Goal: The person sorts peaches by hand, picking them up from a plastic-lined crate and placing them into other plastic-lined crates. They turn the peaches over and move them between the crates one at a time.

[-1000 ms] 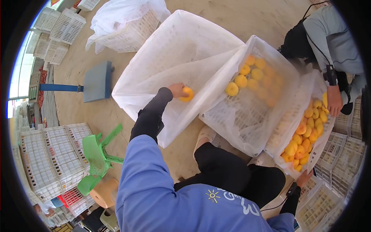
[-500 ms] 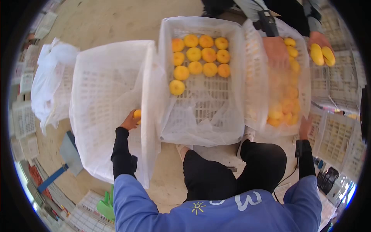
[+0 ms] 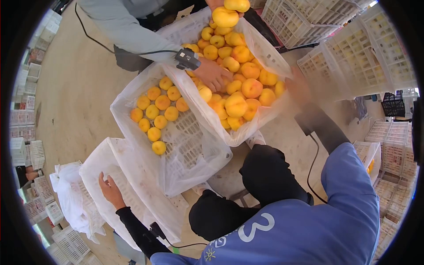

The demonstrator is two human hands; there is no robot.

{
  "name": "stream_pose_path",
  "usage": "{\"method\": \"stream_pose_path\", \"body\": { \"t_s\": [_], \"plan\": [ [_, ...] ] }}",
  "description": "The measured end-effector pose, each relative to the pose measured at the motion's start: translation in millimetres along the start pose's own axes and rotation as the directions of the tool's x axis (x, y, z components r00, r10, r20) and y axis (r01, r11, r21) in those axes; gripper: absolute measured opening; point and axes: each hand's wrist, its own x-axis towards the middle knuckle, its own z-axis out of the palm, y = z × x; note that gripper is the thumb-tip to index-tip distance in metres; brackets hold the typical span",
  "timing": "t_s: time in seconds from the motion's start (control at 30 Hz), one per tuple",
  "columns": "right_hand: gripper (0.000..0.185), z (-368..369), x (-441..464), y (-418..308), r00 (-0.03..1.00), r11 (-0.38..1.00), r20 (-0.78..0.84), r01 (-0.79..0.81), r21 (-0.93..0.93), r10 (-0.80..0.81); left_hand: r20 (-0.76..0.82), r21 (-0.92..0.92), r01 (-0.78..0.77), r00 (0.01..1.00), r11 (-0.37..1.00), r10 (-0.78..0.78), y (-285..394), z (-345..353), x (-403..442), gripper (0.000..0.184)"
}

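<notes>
My left hand (image 3: 111, 191) is empty with its fingers apart, over the lined crate (image 3: 132, 194) at the lower left. My right hand (image 3: 299, 90) is smeared by motion at the right edge of the full crate (image 3: 229, 140); its fingers cannot be made out. Yellow-orange fruits (image 3: 236, 105) are heaped in that crate. Between the two crates stands a third lined crate (image 3: 115, 106), with fruits (image 3: 162, 102) in rows in its upper part. A co-worker's hand (image 3: 214, 74) reaches into the heap; the co-worker's other hand (image 3: 215, 4) holds fruits at the top.
Stacked white crates (image 3: 309, 22) stand at the upper right, with more stacks (image 3: 397, 145) at the right edge. A plastic-covered crate (image 3: 75, 198) sits at the lower left. The co-worker's grey sleeve (image 3: 128, 35) crosses the top. A cable (image 3: 314, 163) hangs from my right wrist.
The view has swung right. My left hand no longer holds the fruit it had over the left crate. My right hand has come up to the full crate's edge.
</notes>
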Motion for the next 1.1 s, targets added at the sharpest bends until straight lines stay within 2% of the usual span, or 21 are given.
{"method": "stream_pose_path", "body": {
  "t_s": [0.03, 0.1, 0.13, 0.17, 0.23, 0.27, 0.3, 0.37, 0.47, 0.53, 0.63, 0.77, 0.83, 0.87, 0.93, 0.97, 1.0, 1.03, 1.1],
  "plan": [
    [0.051, -1, 1, -1, 1.0, 0.998, 0.02, -0.008, -0.059, 0.009, -0.07, -0.073, -0.06, 0.996, 0.996, 0.055, 49, -14, 5, 0.037],
    [0.05, 1, 3, 4, 0.999, 1.0, 0.04, -0.022, 0.022, 0.021, -0.022, -0.314, -0.245, 0.968, 0.917, 0.251, 160, -18, -3, 0.035],
    [0.049, 3, 3, 7, 0.998, 0.996, 0.053, -0.019, 0.089, 0.015, 0.101, -0.41, -0.257, 0.941, 0.875, 0.323, 208, -9, -10, 0.036],
    [0.049, 6, 4, 9, 0.998, 0.994, 0.055, -0.034, 0.103, 0.028, 0.17, -0.511, -0.364, 0.845, 0.779, 0.506, 254, 6, -21, 0.039],
    [0.047, 12, 6, 14, 0.997, 0.998, -0.055, 0.057, 0.027, -0.056, 0.308, -0.629, -0.462, 0.591, 0.626, 0.746, 337, 46, -47, 0.043],
    [0.047, 13, 5, 14, 0.998, 0.998, -0.054, 0.044, 0.043, -0.042, 0.296, -0.586, -0.585, 0.49, 0.561, 0.82, 369, 70, -59, 0.043],
    [0.047, 13, 5, 14, 0.997, 0.997, -0.063, 0.043, 0.068, -0.039, 0.274, -0.612, -0.655, 0.35, 0.443, 0.896, 397, 93, -66, 0.051],
    [0.046, 11, 5, 12, 0.997, 0.995, -0.076, 0.029, 0.099, -0.021, 0.294, -0.572, -0.739, 0.222, 0.357, 0.93, 439, 141, -72, 0.055],
    [0.047, 9, 5, 9, 0.998, 0.996, -0.063, -0.005, 0.087, 0.011, 0.351, -0.536, -0.783, 0.134, 0.316, 0.927, 473, 199, -58, 0.06],
    [0.046, 10, 4, 10, 0.996, 0.996, -0.086, 0.032, 0.08, -0.025, 0.676, -0.436, -0.751, 0.091, 0.496, 0.732, 488, 214, -51, 0.064],
    [0.046, 14, 4, 13, 0.993, 0.99, -0.117, 0.04, 0.136, -0.025, 0.668, -0.442, -0.777, 0.048, 0.448, 0.743, 494, 224, -45, 0.064],
    [0.048, 15, 7, 12, 1.0, 0.989, -0.012, -0.023, 0.145, 0.025, 0.704, -0.35, -0.823, 0.084, 0.448, 0.705, 497, 220, -39, 0.06],
    [0.048, 33, 8, 24, 0.989, 0.976, -0.137, 0.086, 0.202, -0.059, 0.686, -0.339, -0.799, 0.152, 0.497, 0.712, 492, 207, -43, 0.055],
    [0.048, 32, 7, 24, 0.987, 0.976, -0.138, 0.104, 0.193, -0.078, 0.69, -0.297, -0.796, 0.204, 0.528, 0.694, 487, 193, -47, 0.055],
    [0.049, 46, 12, 37, 0.984, 0.964, -0.144, 0.137, 0.226, -0.106, 0.567, -0.411, -0.664, 0.35, 0.624, 0.745, 473, 158, -54, 0.051],
    [0.049, 60, 17, 45, 0.983, 0.955, -0.145, 0.145, 0.257, -0.11, 0.558, -0.381, -0.657, 0.397, 0.65, 0.729, 458, 134, -51, 0.051],
    [0.05, 53, 18, 41, 0.994, 0.973, -0.073, 0.09, 0.213, -0.076, 0.523, -0.513, -0.503, 0.46, 0.696, 0.718, 441, 109, -51, 0.049],
    [0.051, 44, 17, 38, 0.999, 0.987, -0.006, 0.036, 0.158, -0.036, 0.488, -0.638, -0.335, 0.52, 0.693, 0.701, 422, 87, -52, 0.047],
    [0.053, 57, 19, 50, 0.996, 0.985, -0.047, 0.077, 0.151, -0.071, 0.389, -0.784, -0.149, 0.638, 0.603, 0.664, 357, 46, -46, 0.048]
  ]
}}
